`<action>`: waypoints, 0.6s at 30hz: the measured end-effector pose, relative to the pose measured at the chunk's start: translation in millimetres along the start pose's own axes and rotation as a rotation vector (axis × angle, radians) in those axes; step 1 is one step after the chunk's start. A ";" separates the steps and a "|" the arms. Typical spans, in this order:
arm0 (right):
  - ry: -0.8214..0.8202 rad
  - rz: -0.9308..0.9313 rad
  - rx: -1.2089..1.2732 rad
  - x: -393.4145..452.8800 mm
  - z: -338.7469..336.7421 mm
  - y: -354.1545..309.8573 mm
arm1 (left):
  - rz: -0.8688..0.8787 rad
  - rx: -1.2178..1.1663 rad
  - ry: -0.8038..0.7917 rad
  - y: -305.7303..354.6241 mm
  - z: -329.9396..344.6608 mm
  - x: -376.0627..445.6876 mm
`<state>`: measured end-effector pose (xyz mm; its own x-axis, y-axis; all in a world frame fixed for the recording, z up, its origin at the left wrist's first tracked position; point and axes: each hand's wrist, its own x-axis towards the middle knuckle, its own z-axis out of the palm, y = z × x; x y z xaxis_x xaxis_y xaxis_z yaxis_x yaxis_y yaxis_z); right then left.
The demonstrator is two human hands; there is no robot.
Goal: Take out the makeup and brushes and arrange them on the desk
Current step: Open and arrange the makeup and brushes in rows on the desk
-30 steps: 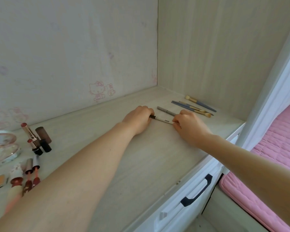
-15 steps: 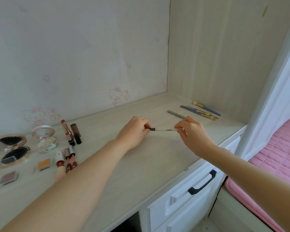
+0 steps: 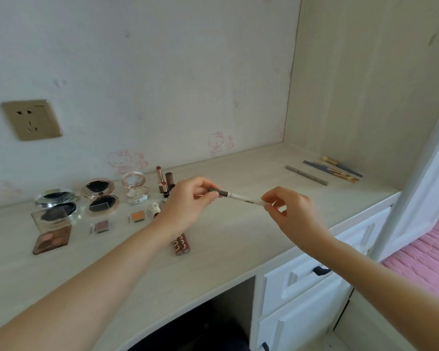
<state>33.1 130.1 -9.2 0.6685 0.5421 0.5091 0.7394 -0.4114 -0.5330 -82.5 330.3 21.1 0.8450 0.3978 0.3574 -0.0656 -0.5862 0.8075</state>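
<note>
Compacts (image 3: 100, 196) left on desk (image 3: 238, 249), brushes (image 3: 332, 168) far right.

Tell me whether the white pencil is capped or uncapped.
Capped, as far as shows: the dark cap sits flush on the pencil. The left hand pinches the cap end, the right hand the other; both hold it above the desk.

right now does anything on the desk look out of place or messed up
Nothing looks spilled or broken. The only item off the desk is the white pencil, held in the air between the left hand and right hand.
</note>
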 end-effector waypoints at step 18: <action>-0.226 0.165 0.645 -19.4 92.9 -148.1 | -0.208 -0.639 0.319 -28.3 -91.3 -81.3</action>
<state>-96.7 248.6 -2.9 0.6836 0.6776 0.2712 0.3879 -0.0226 -0.9214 -197.7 379.0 12.0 0.6846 0.6986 0.2080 -0.2997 0.0097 0.9540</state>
